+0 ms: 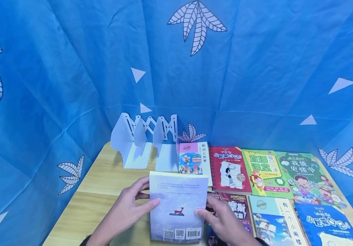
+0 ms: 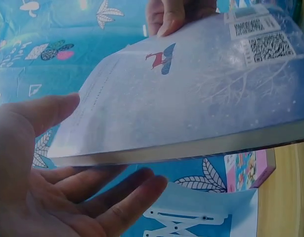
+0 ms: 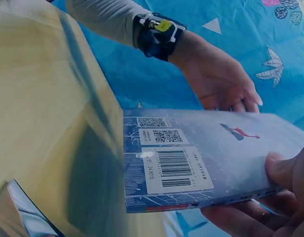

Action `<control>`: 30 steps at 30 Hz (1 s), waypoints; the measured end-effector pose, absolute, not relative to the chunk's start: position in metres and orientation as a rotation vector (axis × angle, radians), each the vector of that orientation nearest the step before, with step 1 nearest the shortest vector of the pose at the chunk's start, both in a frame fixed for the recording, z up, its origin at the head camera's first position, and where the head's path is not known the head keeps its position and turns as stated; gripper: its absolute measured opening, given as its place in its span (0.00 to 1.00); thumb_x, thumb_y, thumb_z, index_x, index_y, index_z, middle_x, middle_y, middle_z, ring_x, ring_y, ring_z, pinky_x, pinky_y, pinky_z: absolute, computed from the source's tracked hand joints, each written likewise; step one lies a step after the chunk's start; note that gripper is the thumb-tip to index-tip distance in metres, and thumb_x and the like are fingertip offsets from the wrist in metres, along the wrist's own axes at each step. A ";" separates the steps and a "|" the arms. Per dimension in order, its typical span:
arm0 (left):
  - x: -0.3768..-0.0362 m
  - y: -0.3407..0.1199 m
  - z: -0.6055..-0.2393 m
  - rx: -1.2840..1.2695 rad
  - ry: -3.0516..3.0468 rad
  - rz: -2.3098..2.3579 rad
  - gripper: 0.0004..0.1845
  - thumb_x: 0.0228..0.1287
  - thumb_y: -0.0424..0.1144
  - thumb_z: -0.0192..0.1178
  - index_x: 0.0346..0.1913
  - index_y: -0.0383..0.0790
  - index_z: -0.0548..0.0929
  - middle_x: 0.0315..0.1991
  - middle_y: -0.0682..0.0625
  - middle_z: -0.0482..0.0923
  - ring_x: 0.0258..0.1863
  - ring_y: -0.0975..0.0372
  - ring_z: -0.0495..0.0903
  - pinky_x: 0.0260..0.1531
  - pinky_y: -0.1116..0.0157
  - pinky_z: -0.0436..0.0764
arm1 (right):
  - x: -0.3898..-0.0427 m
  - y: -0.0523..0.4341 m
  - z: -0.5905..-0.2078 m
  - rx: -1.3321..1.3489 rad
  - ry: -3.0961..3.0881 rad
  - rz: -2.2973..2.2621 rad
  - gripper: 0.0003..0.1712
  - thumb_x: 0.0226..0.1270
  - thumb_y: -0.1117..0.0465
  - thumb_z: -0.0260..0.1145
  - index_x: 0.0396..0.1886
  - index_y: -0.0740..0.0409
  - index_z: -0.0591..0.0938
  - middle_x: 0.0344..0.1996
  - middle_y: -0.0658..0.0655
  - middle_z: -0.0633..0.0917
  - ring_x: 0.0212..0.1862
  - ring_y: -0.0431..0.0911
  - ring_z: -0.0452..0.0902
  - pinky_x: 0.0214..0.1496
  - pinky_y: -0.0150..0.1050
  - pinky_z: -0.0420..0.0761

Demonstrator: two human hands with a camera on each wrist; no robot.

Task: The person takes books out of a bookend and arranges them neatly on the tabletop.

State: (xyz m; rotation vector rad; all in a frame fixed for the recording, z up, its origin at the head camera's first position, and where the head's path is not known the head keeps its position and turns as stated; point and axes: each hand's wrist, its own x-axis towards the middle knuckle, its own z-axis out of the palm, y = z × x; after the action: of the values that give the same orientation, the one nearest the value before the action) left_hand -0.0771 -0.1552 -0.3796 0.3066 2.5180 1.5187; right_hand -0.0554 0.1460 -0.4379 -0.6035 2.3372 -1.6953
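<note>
A paperback book [image 1: 179, 191] is held over the front of the table, its pale blue-violet back cover showing a red deer, codes and a barcode. My left hand [image 1: 130, 201] holds its left side, the thumb over the cover and the fingers behind. Below the book in the left wrist view, some fingers [image 2: 127, 202] of that hand are spread. My right hand [image 1: 225, 218] grips the opposite edge, with its thumb [image 3: 282, 170] on the back cover and the other fingers underneath. The book's front cover is hidden.
A white expandable bookend rack [image 1: 139, 153] stands at the back left of the wooden table [image 1: 99, 191]. Two rows of books lie to the right, including a red one [image 1: 230, 171], a green one [image 1: 311, 177] and a blue one [image 1: 327, 222]. A patterned blue cloth [image 1: 176, 75] hangs behind.
</note>
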 end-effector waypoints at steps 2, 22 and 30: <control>-0.078 -0.156 -0.380 0.273 2.546 1.540 0.36 0.66 0.49 0.72 0.73 0.50 0.71 0.66 0.42 0.81 0.53 0.57 0.88 0.50 0.69 0.90 | -0.056 0.145 -0.440 -0.587 2.312 -1.698 0.26 0.79 0.51 0.60 0.69 0.60 0.76 0.57 0.62 0.88 0.52 0.41 0.89 0.51 0.30 0.88; -0.079 -0.161 -0.382 0.681 2.975 1.616 0.26 0.68 0.31 0.68 0.66 0.51 0.79 0.63 0.51 0.84 0.60 0.68 0.84 0.51 0.66 0.90 | -0.058 0.135 -0.461 -0.276 2.235 -1.571 0.22 0.76 0.44 0.64 0.55 0.57 0.83 0.40 0.52 0.92 0.34 0.39 0.86 0.35 0.28 0.82; -0.078 -0.161 -0.385 0.717 2.918 1.750 0.22 0.68 0.26 0.65 0.63 0.45 0.82 0.59 0.48 0.87 0.58 0.70 0.85 0.52 0.73 0.88 | -0.053 0.131 -0.470 -0.253 2.369 -1.553 0.19 0.75 0.49 0.66 0.51 0.60 0.84 0.36 0.53 0.92 0.31 0.34 0.84 0.30 0.29 0.83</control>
State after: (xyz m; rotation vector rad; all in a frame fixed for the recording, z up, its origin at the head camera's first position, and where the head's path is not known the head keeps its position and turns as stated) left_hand -0.0777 -0.1607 -0.3852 0.7173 2.9175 1.7504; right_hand -0.0534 0.1307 -0.4700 -0.2533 2.3691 -1.5534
